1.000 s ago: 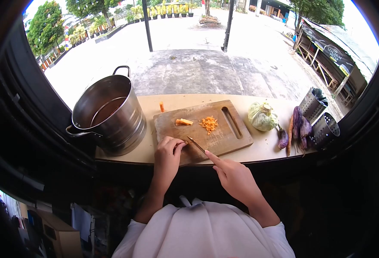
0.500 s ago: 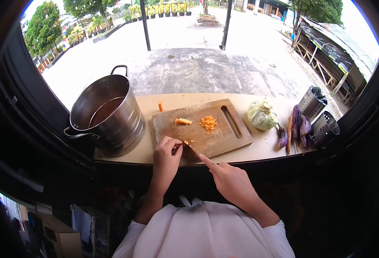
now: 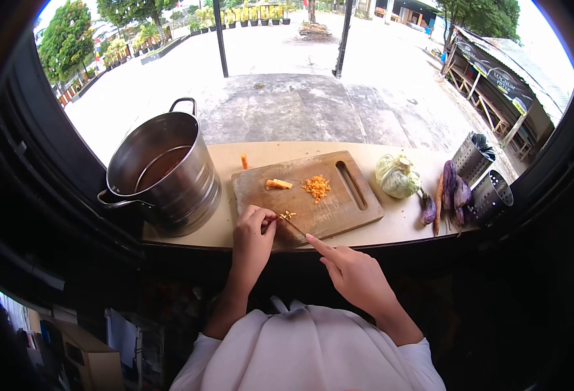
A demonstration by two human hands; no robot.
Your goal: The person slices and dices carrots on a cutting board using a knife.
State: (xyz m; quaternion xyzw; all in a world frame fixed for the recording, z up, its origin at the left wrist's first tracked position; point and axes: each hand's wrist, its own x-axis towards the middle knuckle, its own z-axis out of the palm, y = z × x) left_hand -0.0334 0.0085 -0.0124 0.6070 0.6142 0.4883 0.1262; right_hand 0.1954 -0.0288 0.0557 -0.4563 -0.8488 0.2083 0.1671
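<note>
A wooden cutting board lies on the counter in front of me. My right hand grips a knife, index finger stretched along its back, the blade angled up to the left at the board's near edge. My left hand is closed at the lower left of the board, pinching a carrot piece mostly hidden by the fingers. Small cut bits sit beside the blade and my left fingertips. Farther up the board are carrot sticks and a pile of diced carrot.
Left of the board stands a big metal pot. A short carrot stub is behind the board. To the right are a cabbage, purple eggplants, a long carrot and two perforated metal holders. The counter's near edge runs before me.
My right hand has shifted slightly right and down with the knife. More cut bits show beside the blade. My left hand stays nearly in place.
</note>
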